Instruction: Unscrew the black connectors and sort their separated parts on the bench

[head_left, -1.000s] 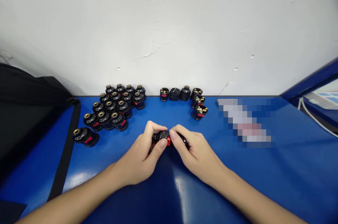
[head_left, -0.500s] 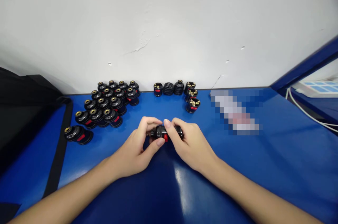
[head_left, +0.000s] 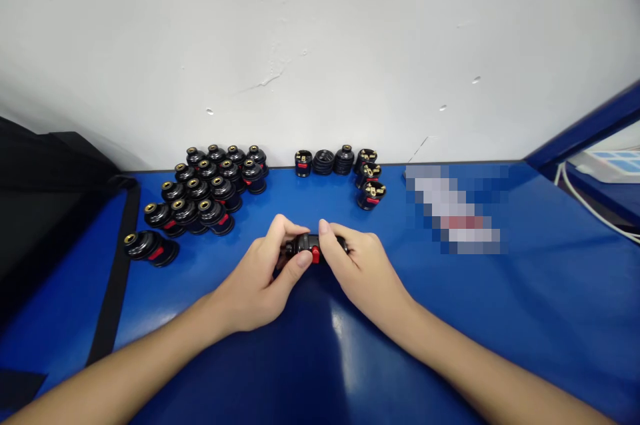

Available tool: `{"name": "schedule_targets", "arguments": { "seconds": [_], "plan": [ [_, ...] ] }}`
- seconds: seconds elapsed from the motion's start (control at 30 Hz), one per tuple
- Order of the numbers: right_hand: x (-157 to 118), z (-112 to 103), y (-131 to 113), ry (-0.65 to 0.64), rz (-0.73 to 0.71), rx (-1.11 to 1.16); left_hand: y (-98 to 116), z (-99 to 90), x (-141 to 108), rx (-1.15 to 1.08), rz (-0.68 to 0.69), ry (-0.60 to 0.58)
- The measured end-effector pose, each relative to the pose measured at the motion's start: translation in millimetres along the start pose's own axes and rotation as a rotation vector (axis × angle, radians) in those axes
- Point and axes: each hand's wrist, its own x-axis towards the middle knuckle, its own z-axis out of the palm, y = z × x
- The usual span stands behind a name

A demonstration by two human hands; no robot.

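A black socket point(head_left: 301, 245) with a red switch lies sideways between my two hands, over the blue table point(head_left: 430, 358). My left hand point(head_left: 265, 281) grips its narrow end, thumb in front and fingers behind. Wrapped round the other end is my right hand point(head_left: 363, 268), with its thumb along the top. My fingers hide part of the socket. Several similar black sockets point(head_left: 199, 193) with brass-ringed tops stand in slanted rows at the left, and one point(head_left: 151, 247) leans nearest the front.
By the wall stand an open black base point(head_left: 303, 163), a ribbed black ring point(head_left: 324, 162) and a black cap point(head_left: 345, 160). Several open bases point(head_left: 371, 195) with brass contacts are right of them. Further right lies a blurred item point(head_left: 450, 211). Black cloth point(head_left: 50, 211) covers the left.
The view has shifted slightly, so the table items appear a little higher and further right. Both hands keep hold of the socket; my left thumb has moved slightly on it.
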Motion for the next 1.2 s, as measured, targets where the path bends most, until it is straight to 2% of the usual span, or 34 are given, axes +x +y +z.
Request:
{"name": "schedule_targets", "arguments": {
  "seconds": [0.2, 0.4, 0.5, 0.73, 0.83, 0.97, 1.03, 1.1, 1.2],
  "plan": [
    [-3.3, 2.9, -3.2, 0.050, -0.064, 0.008, 4.3, 6.9, -4.6, -0.016, -0.037, 0.077],
    [-3.6, 3.2, -5.7, 0.097, -0.246, -0.087, 6.0, 16.7, -6.5, -0.168, -0.158, 0.147],
    [-2.9, 2.0, -4.1, 0.070, -0.272, -0.085, 4.4, 15.7, -5.8, -0.118, -0.140, 0.184],
    [2.2, -1.4, 8.1, 0.004, -0.498, -0.083, -11.2, 11.4, -0.4, -0.147, -0.120, 0.269],
    [3.2, -3.4, 12.2, -0.045, -0.460, -0.003, -13.6, 11.4, 0.1, -0.103, -0.066, 0.325],
    [1.2, -6.7, 11.7, -0.112, -0.240, 0.071, -9.8, 11.4, -2.3, -0.044, 0.010, 0.278],
    [0.3, -7.6, 11.1, -0.108, -0.175, 0.073, -8.0, 11.1, -3.2, -0.034, 0.036, 0.256],
    [0.2, -7.4, 12.1, -0.097, -0.193, 0.097, -7.6, 10.5, -3.0, -0.037, 0.034, 0.263],
    [1.2, -5.5, 16.6, -0.102, -0.316, 0.170, -9.3, 9.2, -0.8, -0.070, -0.033, 0.311]
  ]
}}
